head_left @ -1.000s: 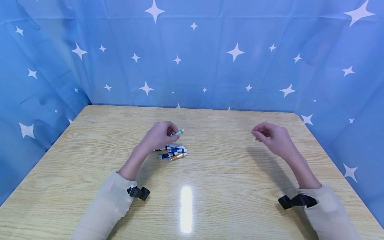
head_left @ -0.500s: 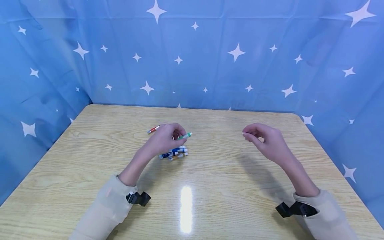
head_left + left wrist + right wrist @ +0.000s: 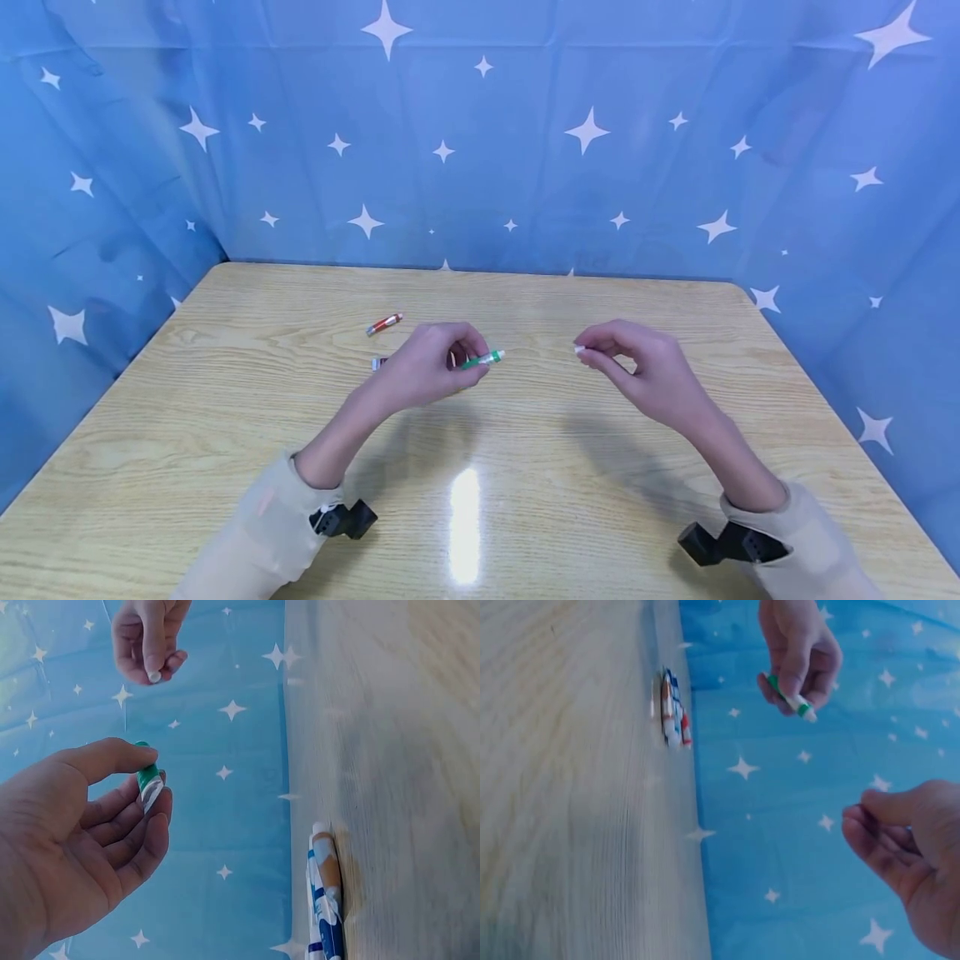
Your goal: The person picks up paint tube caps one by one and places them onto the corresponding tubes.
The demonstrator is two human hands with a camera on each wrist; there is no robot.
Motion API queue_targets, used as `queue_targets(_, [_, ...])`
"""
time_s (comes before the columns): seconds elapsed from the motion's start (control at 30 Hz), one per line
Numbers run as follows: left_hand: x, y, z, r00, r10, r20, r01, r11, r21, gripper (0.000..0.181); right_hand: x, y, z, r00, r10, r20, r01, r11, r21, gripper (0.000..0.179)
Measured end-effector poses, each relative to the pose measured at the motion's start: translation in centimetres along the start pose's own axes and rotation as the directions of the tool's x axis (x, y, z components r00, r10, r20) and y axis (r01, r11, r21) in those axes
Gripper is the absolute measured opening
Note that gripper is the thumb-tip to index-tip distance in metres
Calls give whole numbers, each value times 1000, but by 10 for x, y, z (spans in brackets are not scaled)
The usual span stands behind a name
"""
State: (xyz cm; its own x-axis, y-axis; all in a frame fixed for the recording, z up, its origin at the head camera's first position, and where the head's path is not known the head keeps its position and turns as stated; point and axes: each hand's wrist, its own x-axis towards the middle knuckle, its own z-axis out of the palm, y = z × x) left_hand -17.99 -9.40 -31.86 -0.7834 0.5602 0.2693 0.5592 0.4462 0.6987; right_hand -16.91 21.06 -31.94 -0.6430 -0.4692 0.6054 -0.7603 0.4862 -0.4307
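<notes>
My left hand (image 3: 427, 367) pinches a small green and white paint tube (image 3: 483, 359) between thumb and fingers, its white tip pointing right. In the left wrist view the green end of the tube (image 3: 148, 774) shows beside the thumb. Across a gap from it, my right hand (image 3: 647, 375) pinches a small white cap (image 3: 154, 676) at its fingertips. Both hands are raised above the wooden table. Behind the left hand lies a pile of paint tubes (image 3: 327, 900), mostly hidden in the head view; a brown-orange one and blue and white ones show in the left wrist view.
A red paint tube (image 3: 385, 324) lies apart on the wooden table (image 3: 570, 517), beyond the left hand. A blue curtain (image 3: 510, 183) with white stars hangs behind the table's far edge. Black wrist cameras sit on both sleeves.
Both hands have moved toward each other, the left rightward with the green paint tube and the right leftward with the cap. The red tube has come into view while the pile became covered.
</notes>
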Motion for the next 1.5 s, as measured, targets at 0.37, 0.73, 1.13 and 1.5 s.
queue_targets(0.37, [-8, 14, 10, 997, 73, 28, -72, 997, -34, 8, -1, -18, 13, 996, -81, 34, 78, 995, 64, 31])
queue_targets(0.73, [-15, 22, 17, 993, 111, 48, -109, 993, -38, 8, -2, -32, 23, 993, -112, 47, 105, 985, 137, 32])
queue_targets(1.13, [-18, 24, 21, 983, 174, 52, -169, 982, -81, 10, -4, -37, 30, 990, -137, 44, 126, 973, 194, 25])
queue_targets(1.5, [-19, 25, 21, 983, 174, 54, -167, 979, -115, 10, -3, -38, 31, 987, -153, 45, 141, 968, 209, 22])
